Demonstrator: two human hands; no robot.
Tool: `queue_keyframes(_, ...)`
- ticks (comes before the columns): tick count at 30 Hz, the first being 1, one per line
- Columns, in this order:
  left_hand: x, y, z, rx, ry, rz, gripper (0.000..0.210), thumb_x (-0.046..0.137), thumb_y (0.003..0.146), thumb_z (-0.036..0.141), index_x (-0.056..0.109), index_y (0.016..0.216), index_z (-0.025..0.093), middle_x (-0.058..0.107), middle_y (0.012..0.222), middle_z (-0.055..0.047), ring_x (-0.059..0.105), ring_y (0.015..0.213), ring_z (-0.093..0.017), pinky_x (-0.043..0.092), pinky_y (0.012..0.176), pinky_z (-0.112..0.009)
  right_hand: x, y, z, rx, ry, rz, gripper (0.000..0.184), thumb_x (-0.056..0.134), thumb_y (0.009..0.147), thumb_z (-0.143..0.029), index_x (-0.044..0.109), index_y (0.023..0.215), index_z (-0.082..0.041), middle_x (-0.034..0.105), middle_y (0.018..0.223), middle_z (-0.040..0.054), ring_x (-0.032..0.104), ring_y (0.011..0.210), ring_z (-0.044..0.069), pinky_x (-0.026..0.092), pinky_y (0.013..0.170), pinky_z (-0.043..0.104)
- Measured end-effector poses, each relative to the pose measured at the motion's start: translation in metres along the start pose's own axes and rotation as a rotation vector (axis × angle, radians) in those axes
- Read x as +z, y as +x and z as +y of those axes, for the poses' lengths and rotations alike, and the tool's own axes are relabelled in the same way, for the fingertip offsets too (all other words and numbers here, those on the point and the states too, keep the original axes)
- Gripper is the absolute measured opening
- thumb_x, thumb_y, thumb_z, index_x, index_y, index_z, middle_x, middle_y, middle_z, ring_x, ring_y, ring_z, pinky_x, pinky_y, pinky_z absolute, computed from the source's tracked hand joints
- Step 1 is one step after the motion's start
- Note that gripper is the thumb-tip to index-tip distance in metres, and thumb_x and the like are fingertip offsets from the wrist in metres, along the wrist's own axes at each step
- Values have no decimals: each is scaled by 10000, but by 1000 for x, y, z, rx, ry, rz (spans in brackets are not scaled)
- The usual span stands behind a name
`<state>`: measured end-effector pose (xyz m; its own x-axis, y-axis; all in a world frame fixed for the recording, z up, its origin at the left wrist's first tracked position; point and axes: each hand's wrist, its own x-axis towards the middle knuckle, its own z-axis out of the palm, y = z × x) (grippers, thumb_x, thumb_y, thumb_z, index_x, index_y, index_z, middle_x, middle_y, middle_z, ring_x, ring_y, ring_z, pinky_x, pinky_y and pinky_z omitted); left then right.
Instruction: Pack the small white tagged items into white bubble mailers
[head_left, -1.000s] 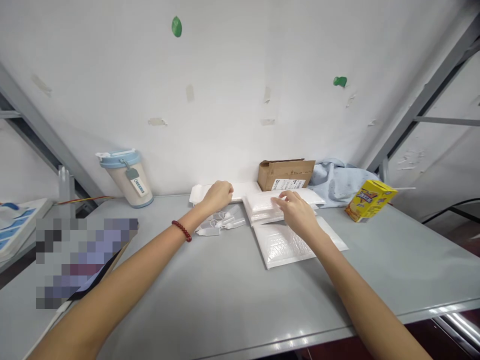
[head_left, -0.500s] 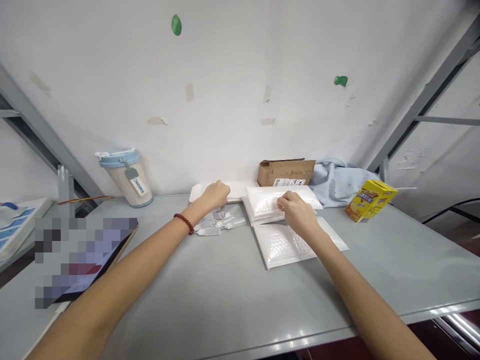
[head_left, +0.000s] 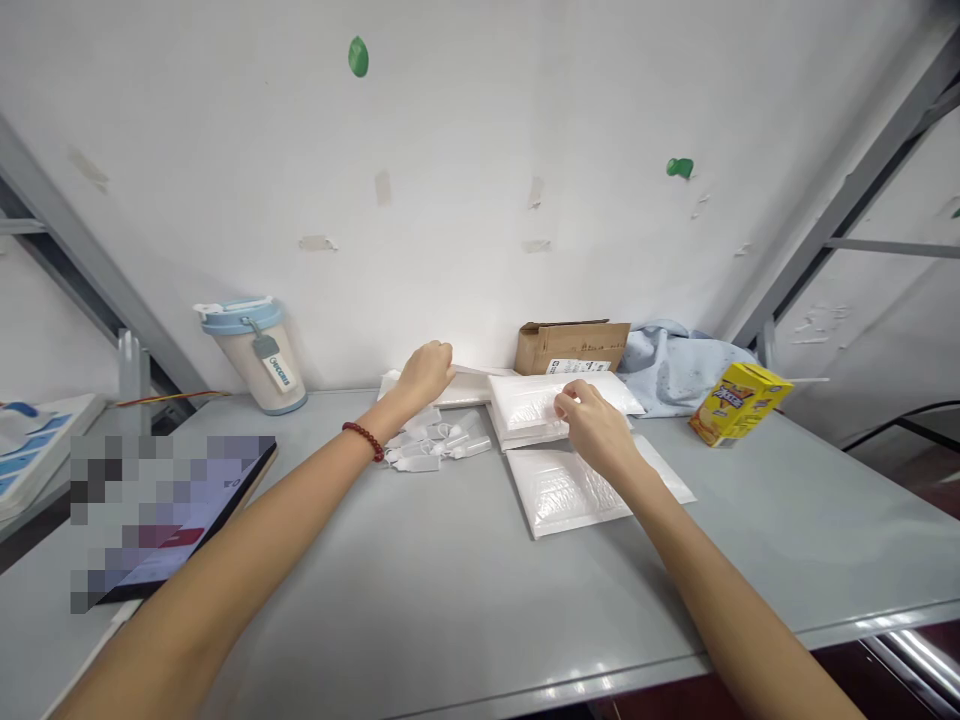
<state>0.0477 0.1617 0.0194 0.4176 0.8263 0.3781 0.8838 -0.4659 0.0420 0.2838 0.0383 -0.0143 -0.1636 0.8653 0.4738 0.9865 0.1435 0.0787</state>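
Note:
My left hand (head_left: pixel 426 374) is closed at the back of the table, by the left end of a white padded envelope (head_left: pixel 469 390). A thin white flap rises from this envelope to my fingers, which appear to pinch it. Several small clear plastic dropper bottles (head_left: pixel 418 463) lie in a heap below that wrist. My right hand (head_left: pixel 596 425) rests over a stack of white padded envelopes (head_left: pixel 525 402), thumb and forefinger curled together. Whether anything is between those fingertips is hidden. Another white padded envelope (head_left: pixel 559 490) lies flat in front, partly under my right wrist.
A cardboard box (head_left: pixel 570 350) and a light blue cloth (head_left: pixel 667 365) are against the wall. A yellow drink carton (head_left: pixel 739 403) with a straw stands at right. On the left are a blue-lidded tumbler (head_left: pixel 255 355), a partly blurred tablet (head_left: pixel 202 535) and a white power strip (head_left: pixel 45 450).
My left hand has moved slightly up and left, and the white flap beside it now shows lifted. The right hand has stayed in place on the envelopes.

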Motion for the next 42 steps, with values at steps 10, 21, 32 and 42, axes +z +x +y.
queue_keyframes(10, -29, -12, 2, 50, -24, 199, 148, 448, 803, 112, 593, 805, 143, 619, 846, -79, 561, 756, -187, 425, 662, -287, 2, 0, 4, -78, 123, 126, 249, 408, 722, 29, 529, 783, -180, 552, 909, 87, 532, 771, 202, 402, 565, 279)
queue_keyframes(21, -26, -142, 26, 731, 131, 660, 87, 521, 827, 67, 563, 827, 143, 620, 778, -75, 553, 728, -176, 435, 617, -296, -26, -24, -82, -509, 160, 493, 261, 399, 869, -4, 515, 1053, -148, 509, 1171, 164, 467, 1101, 263, 441, 854, 416)
queue_keyframes(32, -25, -153, 1, -154, -430, 320, 246, 492, 867, 286, 610, 1048, 167, 589, 1142, -113, 487, 1103, -263, 432, 881, -420, -4, -17, -67, -414, 97, 371, 264, 359, 720, 57, 457, 789, -178, 542, 878, 103, 456, 743, 209, 375, 558, 282)
queue_keyframes(42, -35, -152, 1, -545, -1443, -204, 542, 650, 713, 248, 443, 1208, 170, 706, 809, -35, 657, 694, -174, 487, 688, -309, -12, -28, -87, -462, 215, 82, 583, 545, 688, -154, 361, 1241, -135, 287, 1381, 227, 243, 1273, 381, 305, 945, 574)
